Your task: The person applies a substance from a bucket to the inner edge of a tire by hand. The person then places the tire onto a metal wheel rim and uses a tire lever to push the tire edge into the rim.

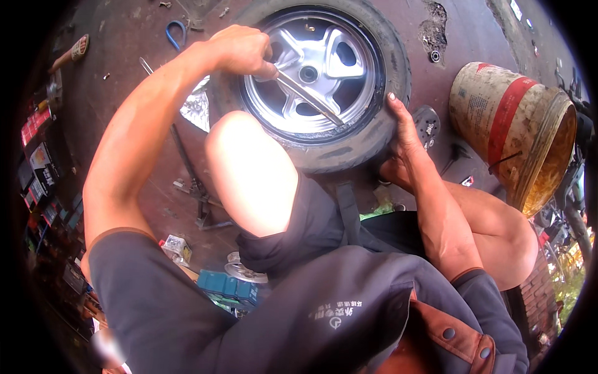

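I saw the left hand (240, 51) closed around a long flat metal tyre lever (308, 95), which lay across the shiny silver spoked rim (314, 71). The right hand (402, 134) lay open on the black rubber tyre (367, 134), far on the floor, against the knee (249, 162). I judged the lever could slip and scratch the smooth rim.

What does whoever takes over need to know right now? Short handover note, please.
Left hand: shut on a metal tyre lever lying across the silver rim, tip at the tyre bead.
Right hand: open, pressed on the tyre sidewall.
The wheel lies flat on the floor, with the left knee on it.
Done: lever placed at the bead.
Left: the tyre is on the rim all round.
Nearby: rusty bucket on the right.
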A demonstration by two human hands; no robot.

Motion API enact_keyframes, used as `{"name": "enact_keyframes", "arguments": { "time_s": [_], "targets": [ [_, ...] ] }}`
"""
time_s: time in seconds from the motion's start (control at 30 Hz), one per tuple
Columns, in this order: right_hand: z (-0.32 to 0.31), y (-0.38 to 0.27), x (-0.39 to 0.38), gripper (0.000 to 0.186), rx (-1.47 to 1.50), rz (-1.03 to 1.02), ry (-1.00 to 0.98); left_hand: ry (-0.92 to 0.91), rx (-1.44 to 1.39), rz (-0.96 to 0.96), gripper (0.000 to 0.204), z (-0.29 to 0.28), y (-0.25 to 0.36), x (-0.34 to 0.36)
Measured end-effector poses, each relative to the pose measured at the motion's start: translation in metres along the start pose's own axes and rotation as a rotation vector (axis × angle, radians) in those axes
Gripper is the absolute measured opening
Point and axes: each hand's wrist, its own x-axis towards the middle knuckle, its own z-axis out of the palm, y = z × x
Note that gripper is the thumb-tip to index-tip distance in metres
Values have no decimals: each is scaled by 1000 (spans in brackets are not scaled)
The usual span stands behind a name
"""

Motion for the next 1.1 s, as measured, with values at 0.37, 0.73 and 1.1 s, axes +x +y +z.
{"name": "enact_keyframes", "arguments": {
  "time_s": [0.37, 0.73, 1.1],
  "targets": [
    [0, 0, 3, 66, 9, -18, 47, 2, 19, 63, 45, 1, -4, 8],
    [10, -1, -12, 80, -151, -124, 153, 53, 89, 145, 42, 10, 30, 22],
    [-13, -1, 11, 73, 27, -87, 25, -72, 126, 152, 39, -15, 22, 29]
  ]
}}
